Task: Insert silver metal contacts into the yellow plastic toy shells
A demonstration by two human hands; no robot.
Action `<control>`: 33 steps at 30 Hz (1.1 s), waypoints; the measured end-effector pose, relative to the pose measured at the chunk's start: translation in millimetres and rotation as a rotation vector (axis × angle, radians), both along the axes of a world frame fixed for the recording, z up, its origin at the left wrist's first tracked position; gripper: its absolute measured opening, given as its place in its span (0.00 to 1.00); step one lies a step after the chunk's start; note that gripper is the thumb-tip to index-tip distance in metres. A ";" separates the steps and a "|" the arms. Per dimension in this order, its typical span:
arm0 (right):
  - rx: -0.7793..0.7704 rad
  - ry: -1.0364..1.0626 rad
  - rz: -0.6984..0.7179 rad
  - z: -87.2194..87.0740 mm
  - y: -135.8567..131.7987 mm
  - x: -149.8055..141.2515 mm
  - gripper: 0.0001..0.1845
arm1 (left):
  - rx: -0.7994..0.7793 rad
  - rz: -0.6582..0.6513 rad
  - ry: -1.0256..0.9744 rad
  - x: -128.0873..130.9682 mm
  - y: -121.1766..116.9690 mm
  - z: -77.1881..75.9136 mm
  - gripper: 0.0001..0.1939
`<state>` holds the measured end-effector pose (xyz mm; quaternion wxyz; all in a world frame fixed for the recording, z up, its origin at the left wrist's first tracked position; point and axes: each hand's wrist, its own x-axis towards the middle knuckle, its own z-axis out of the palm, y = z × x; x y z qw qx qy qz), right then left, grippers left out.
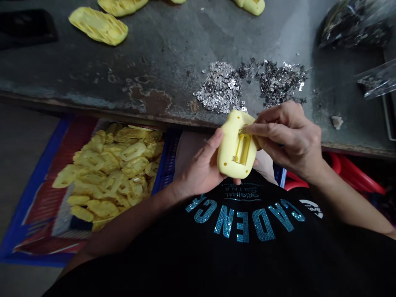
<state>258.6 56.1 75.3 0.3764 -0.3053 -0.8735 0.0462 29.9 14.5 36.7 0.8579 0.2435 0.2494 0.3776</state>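
My left hand (202, 169) is wrapped round a pale yellow plastic shell (235, 144) and holds it just in front of the bench edge, its open battery slot facing up. My right hand (287, 138) is pinched, its fingertips pressed into the top of that slot; whatever small piece they hold is hidden. Just beyond the hands, two heaps of small shiny metal parts (222, 86) lie on the dark worn bench (173, 53).
A blue crate (34, 185) on the floor at the left holds several yellow plastic shells (114, 169). More yellow shells (99, 25) lie on the far side of the bench. Clear bags of dark parts (355, 24) sit at the right. Red stool parts (355, 177) show under the bench.
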 end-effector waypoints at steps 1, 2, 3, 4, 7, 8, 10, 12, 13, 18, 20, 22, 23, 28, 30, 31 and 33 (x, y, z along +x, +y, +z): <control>0.024 -0.027 -0.023 -1.5 -2.8 -0.9 0.16 | 0.001 0.001 0.001 0.3 -0.4 0.0 0.37; 0.027 -0.053 -0.045 -2.9 -5.2 -1.7 0.16 | 0.001 0.003 0.004 0.6 -0.8 0.1 0.38; 0.021 -0.074 -0.064 -4.2 -7.2 -2.2 0.16 | -0.001 0.004 0.008 1.0 -1.2 0.3 0.39; 0.019 -0.087 -0.077 -5.2 -8.6 -2.5 0.16 | -0.002 0.006 0.011 1.4 -1.5 0.6 0.39; 0.082 -0.090 -0.093 -7.8 -10.9 -2.6 0.14 | -0.006 0.005 0.012 2.3 -1.9 1.1 0.38; 0.127 -0.091 -0.093 -8.9 -11.6 -2.6 0.13 | -0.008 0.004 0.011 2.5 -1.7 1.1 0.39; 0.227 -0.116 -0.093 -11.5 -13.4 -2.9 0.13 | -0.013 -0.004 0.009 2.6 -1.2 0.7 0.40; 0.290 -0.147 -0.098 -14.1 -15.6 -3.6 0.13 | -0.015 -0.019 0.003 2.3 -0.9 -0.2 0.41; 0.288 -0.148 -0.100 -14.8 -16.2 -4.0 0.14 | -0.016 -0.021 0.003 2.0 -1.0 -0.7 0.41; -0.117 0.058 -0.039 -3.4 -6.1 -1.8 0.14 | -0.003 0.009 0.018 1.1 -4.5 -2.1 0.34; -0.303 0.053 0.016 7.6 3.4 0.7 0.17 | 0.024 0.060 0.046 1.8 -6.1 -1.5 0.32; -0.388 -0.017 0.080 18.5 11.9 2.4 0.25 | 0.054 0.125 0.084 2.5 -7.0 -0.4 0.32; -0.401 -0.048 0.105 22.8 14.8 2.5 0.27 | 0.063 0.149 0.103 2.6 -7.1 0.1 0.32; -0.333 -0.070 0.114 21.3 10.8 -2.5 0.29 | 0.072 0.189 0.165 -2.4 -8.1 -0.8 0.35; -0.285 -0.037 0.085 9.0 3.0 -5.2 0.30 | 0.121 0.158 0.188 -6.1 -9.7 -0.8 0.37; -0.249 -0.006 0.067 1.1 -1.4 -6.4 0.30 | 0.152 0.135 0.205 -8.0 -11.0 0.0 0.37; -0.182 0.072 0.017 -16.4 -10.4 -8.4 0.30 | 0.216 0.118 0.274 -11.4 -14.3 2.8 0.38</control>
